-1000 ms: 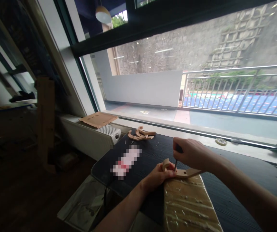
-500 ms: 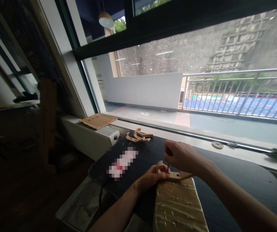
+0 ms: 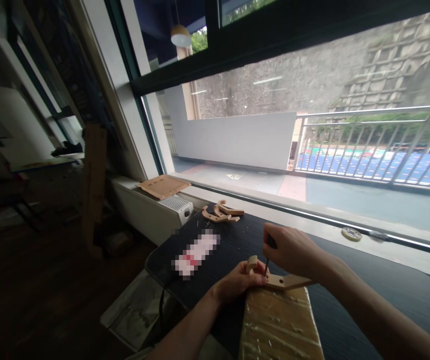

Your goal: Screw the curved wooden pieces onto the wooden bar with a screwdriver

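Observation:
Wrapped round a screwdriver's dark handle, my right hand [image 3: 284, 243] points the tool down. The metal shaft of the screwdriver [image 3: 266, 266] meets a curved wooden hook [image 3: 279, 281] beside my left fingertips. My left hand [image 3: 244, 279] grips that hook near its curled end. A dark round hole shows in the hook's flat part, to the right of the shaft. Under the hook lies a brown block wrapped in shiny clear film [image 3: 280, 320]. Whether a screw sits beneath the screwdriver's tip is hidden by my fingers.
Several more wooden hooks [image 3: 220, 212] lie on the black table [image 3: 233, 245] at its far left corner, with small screws nearby. A blurred-out pink and white item [image 3: 196, 254] rests in front of them. On the windowsill are a tape roll [image 3: 351, 234] and flat cardboard [image 3: 164, 186].
The whole view has shifted, so the scene sits slightly farther right. Both hands keep their hold on the hook and the screwdriver, whose handle leans a little differently.

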{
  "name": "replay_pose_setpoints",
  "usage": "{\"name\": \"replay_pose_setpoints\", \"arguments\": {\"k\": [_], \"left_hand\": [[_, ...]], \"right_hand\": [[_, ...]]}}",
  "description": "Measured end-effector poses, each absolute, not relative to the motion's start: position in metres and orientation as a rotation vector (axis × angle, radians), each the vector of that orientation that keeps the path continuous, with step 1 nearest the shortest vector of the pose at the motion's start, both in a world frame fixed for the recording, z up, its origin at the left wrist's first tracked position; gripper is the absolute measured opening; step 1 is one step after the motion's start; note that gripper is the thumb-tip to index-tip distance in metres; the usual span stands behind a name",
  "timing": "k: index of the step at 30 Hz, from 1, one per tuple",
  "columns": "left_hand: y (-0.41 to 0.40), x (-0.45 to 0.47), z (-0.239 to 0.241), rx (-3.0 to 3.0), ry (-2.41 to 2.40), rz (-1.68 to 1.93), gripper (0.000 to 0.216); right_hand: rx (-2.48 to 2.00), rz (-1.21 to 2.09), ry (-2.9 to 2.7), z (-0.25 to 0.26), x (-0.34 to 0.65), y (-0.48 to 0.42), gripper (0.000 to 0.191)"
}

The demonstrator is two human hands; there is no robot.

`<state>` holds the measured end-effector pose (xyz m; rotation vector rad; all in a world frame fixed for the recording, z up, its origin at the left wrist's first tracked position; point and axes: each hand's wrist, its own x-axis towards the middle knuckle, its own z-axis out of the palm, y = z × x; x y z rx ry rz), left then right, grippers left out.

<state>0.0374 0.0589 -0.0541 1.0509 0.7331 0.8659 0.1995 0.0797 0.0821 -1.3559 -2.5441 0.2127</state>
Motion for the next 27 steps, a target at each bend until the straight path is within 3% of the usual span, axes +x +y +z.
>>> {"name": "replay_pose_setpoints", "arguments": {"k": [27], "left_hand": [[0.061,0.036,-0.059,1.061,0.632,0.9,0.023]], "right_hand": [[-1.548,0.003,-2.467,0.082,0.188,0.057,0.008]]}}
